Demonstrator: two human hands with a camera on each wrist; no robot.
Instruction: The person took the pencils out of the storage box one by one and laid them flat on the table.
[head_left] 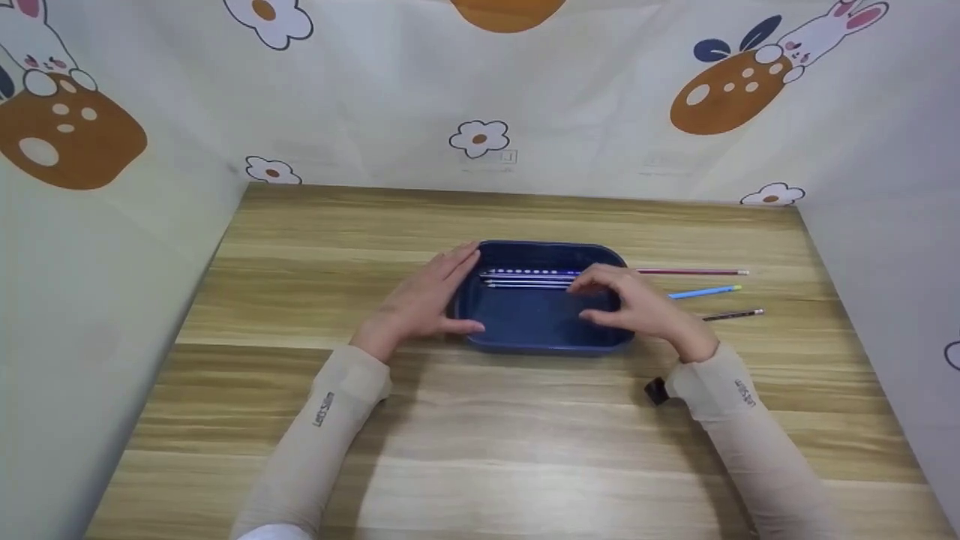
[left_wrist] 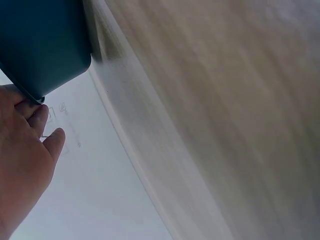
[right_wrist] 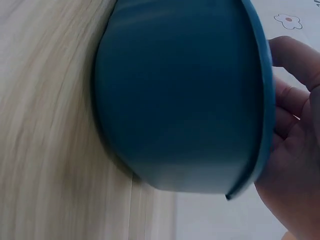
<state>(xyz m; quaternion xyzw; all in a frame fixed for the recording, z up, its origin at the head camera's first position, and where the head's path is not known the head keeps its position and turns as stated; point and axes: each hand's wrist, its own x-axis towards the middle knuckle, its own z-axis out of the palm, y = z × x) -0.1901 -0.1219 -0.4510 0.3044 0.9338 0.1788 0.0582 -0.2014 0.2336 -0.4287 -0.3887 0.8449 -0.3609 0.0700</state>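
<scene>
A dark blue open box [head_left: 525, 319] sits on the wooden table, its outer wall filling much of the right wrist view. Several pencils [head_left: 529, 279], one with a white-dotted pattern, lie side by side along its far inner side. My left hand [head_left: 416, 304] rests spread against the box's left end, fingers near the far corner and thumb over the near rim. Over the box's right end is my right hand [head_left: 630, 304], fingers bent and thumb apart from them. Its fingertips are beside the pencils' right ends; whether they touch is unclear.
Right of the box lie a pinkish-red pencil [head_left: 694, 271], a blue pencil [head_left: 706, 292] and a dark pencil [head_left: 735, 315], their left ends hidden. A small black object [head_left: 657, 391] is at the right wrist. Patterned white walls [head_left: 390, 105] enclose the table's back and sides.
</scene>
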